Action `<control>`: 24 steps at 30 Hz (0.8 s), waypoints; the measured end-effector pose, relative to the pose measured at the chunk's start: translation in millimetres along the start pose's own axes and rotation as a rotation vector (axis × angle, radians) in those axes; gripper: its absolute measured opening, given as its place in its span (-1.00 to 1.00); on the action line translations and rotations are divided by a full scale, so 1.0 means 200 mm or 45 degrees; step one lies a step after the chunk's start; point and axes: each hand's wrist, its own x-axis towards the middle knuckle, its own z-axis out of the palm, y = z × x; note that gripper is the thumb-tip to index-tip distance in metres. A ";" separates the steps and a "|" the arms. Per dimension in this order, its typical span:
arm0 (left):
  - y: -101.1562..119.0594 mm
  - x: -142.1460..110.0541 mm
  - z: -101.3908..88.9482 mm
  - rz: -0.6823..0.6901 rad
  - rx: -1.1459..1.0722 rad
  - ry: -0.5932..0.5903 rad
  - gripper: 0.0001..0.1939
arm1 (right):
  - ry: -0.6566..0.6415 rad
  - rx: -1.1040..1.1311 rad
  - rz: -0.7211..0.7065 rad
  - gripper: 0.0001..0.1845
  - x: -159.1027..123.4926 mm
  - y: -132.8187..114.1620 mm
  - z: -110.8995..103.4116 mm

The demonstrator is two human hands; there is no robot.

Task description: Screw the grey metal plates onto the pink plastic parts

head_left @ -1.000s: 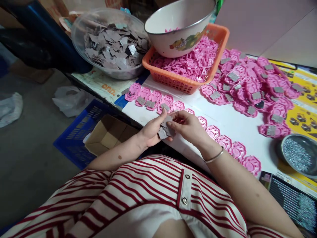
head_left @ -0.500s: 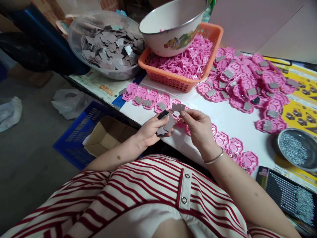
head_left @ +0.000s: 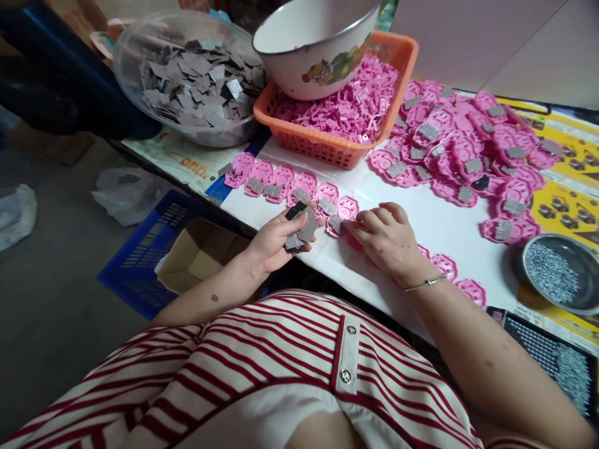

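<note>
My left hand (head_left: pixel 276 240) is closed around a small bundle of thin grey plates (head_left: pixel 306 226), one dark plate among them, just off the table's front edge. Along that edge runs a row of pink flower-edged plastic parts (head_left: pixel 303 184), several with a grey plate lying on them. My right hand (head_left: pixel 390 243) is over the middle of the row, its fingers pinched at the right side of a single grey plate (head_left: pixel 334 224) on a pink part. The fingertips are partly hidden, and the hand covers some pink parts below it.
Behind the row stand a clear basin (head_left: pixel 187 132) of grey plates and an orange basket (head_left: pixel 322 149) of small pink pieces, an enamel bowl (head_left: pixel 322 78) resting on it. At right are a heap of pink parts (head_left: pixel 461 146), a metal bowl (head_left: pixel 587 293) of small screws and a black tray (head_left: pixel 528 337).
My right hand has moved right and down, bringing a grey plate from mid-air onto a pink part in the row. My left hand still holds its bundle, slightly farther left.
</note>
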 end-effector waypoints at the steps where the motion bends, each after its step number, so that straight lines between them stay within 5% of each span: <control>1: 0.00 0.00 0.00 0.003 0.001 0.002 -0.57 | 0.003 0.002 0.016 -0.66 0.00 0.00 0.00; 6: -0.01 0.01 0.01 -0.002 0.033 0.012 -0.58 | 0.092 0.234 0.344 -0.64 0.03 0.00 -0.05; 14: -0.06 0.00 0.07 -0.082 0.277 -0.154 -0.58 | -0.055 1.680 0.878 -0.55 0.17 -0.22 -0.15; 24: -0.08 0.01 0.11 -0.079 0.183 -0.094 -0.56 | 0.040 1.789 1.067 -0.60 0.10 -0.25 -0.13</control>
